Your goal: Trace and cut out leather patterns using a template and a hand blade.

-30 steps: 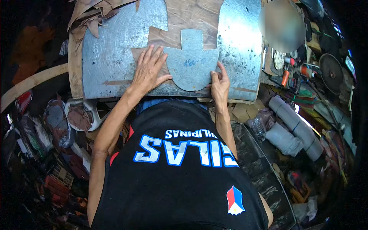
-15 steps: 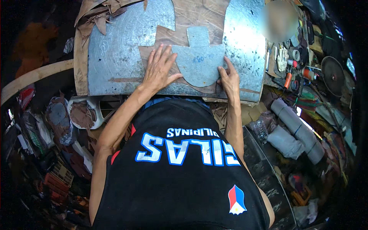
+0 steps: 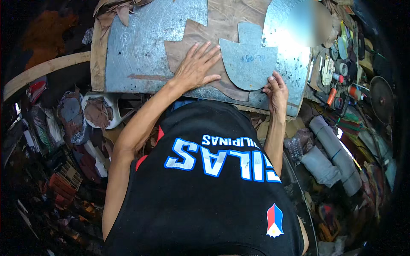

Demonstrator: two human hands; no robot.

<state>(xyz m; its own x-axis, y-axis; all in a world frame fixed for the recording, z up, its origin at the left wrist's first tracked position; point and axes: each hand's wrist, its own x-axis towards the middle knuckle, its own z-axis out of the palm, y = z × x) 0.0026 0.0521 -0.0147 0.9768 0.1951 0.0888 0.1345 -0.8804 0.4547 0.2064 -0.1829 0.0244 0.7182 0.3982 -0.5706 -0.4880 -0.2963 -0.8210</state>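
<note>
A flat grey template (image 3: 250,64) with a rounded near edge and a square tab at the far side lies on a sheet of brown leather (image 3: 179,49). Its surface carries blue handwriting. My left hand (image 3: 197,66) rests flat on the leather just left of the template, fingers spread. At the template's right edge, my right hand (image 3: 276,90) pinches the rim between thumb and curled fingers. The leather has a stepped cut outline on its left and reaches toward the far edge of the view.
Beneath lies a metal-topped bench (image 3: 136,55). Leather scraps (image 3: 121,15) sit at its far left corner. Tape rolls, an orange-handled tool (image 3: 332,97) and other tools crowd the right. A white container (image 3: 100,112) of scraps stands lower left; a grey roll (image 3: 335,153) lies lower right.
The template has slid right across the leather and turned slightly, my right hand moving with its edge. My left hand stays flat on the leather. The whole view has shifted somewhat.
</note>
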